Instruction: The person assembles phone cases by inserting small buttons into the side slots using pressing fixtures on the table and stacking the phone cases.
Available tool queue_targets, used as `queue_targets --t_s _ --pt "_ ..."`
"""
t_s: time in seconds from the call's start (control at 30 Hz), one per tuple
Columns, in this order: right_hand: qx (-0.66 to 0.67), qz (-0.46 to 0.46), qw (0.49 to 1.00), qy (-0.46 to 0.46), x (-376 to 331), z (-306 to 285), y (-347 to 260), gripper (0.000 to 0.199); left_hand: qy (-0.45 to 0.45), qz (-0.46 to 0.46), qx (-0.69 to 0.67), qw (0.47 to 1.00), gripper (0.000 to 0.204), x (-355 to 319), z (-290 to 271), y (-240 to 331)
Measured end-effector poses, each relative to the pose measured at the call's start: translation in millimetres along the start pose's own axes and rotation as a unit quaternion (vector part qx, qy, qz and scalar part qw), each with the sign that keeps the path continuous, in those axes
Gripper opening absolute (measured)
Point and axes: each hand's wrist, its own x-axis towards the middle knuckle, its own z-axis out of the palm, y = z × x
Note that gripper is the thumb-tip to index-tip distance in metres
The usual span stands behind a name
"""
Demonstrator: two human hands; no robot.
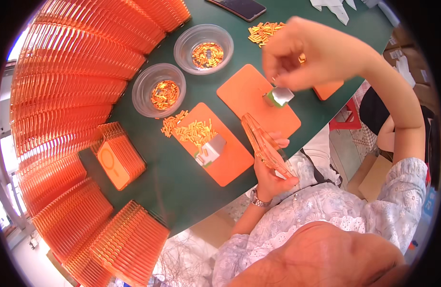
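My left hand [270,178], with a watch on its wrist, grips a thin stack of clear orange phone cases [264,142] held on edge above the table's near rim. My right hand [304,52] hovers over an orange mat [249,95], thumb and fingertips pinched together. Right below them, a small block with a silver top and green side [279,96] sits on the mat. Whether anything tiny is between the fingertips cannot be made out.
On the green table [182,186], a second orange mat [230,162] carries loose gold-orange pieces [194,130] and another silver block [210,152]. Two clear bowls [159,89] [203,48] hold similar pieces. Long rows of orange cases [67,95] fill the left side. A phone [239,7] lies at the far edge.
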Motion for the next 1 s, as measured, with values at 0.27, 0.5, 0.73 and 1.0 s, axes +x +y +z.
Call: queue_targets --t_s 0.27,0.5,0.73,1.0 --pt "-0.063 -0.023 0.998 0.017 -22.3 10.9 4.6 0.006 -0.006 -0.003 0.028 1.0 0.106 -0.1 2.4 0.2" --pt "-0.008 0.031 0.999 0.018 -23.5 11.2 -0.6 0.008 0.021 -0.014 0.013 1.0 0.112 -1.2 6.1 3.0" --pt "0.016 0.06 0.998 -0.008 -19.7 7.4 4.7 0.01 0.027 -0.014 0.027 0.999 0.113 0.2 7.6 4.9" --pt "0.102 0.051 0.994 -0.003 -17.3 4.8 11.9 0.018 0.01 0.007 0.025 1.0 0.112 -0.6 2.5 -2.6"
